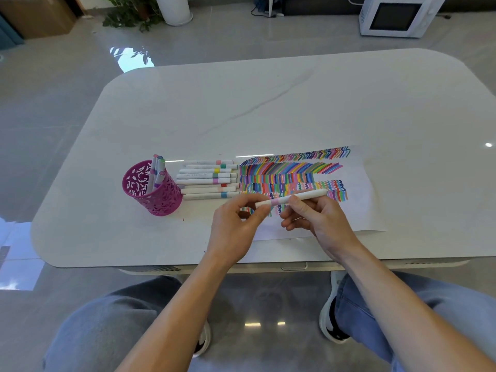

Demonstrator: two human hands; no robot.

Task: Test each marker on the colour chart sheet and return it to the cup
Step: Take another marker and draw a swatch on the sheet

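A white marker with a pale pink band [292, 197] is held level above the colour chart sheet [357, 208], which is covered in rows of coloured strokes. My left hand [236, 226] pinches the marker's left end, where the cap sits. My right hand [319, 218] grips its middle and right part. Several white markers [208, 179] lie side by side on the table just left of the sheet. A pink perforated cup [153, 190] further left holds three markers [157, 170].
The white table [268, 108] has rounded corners, and its front edge runs just below my wrists. On the floor beyond stand a white microwave [397, 16] and a potted plant [134, 12]. My knees show under the table.
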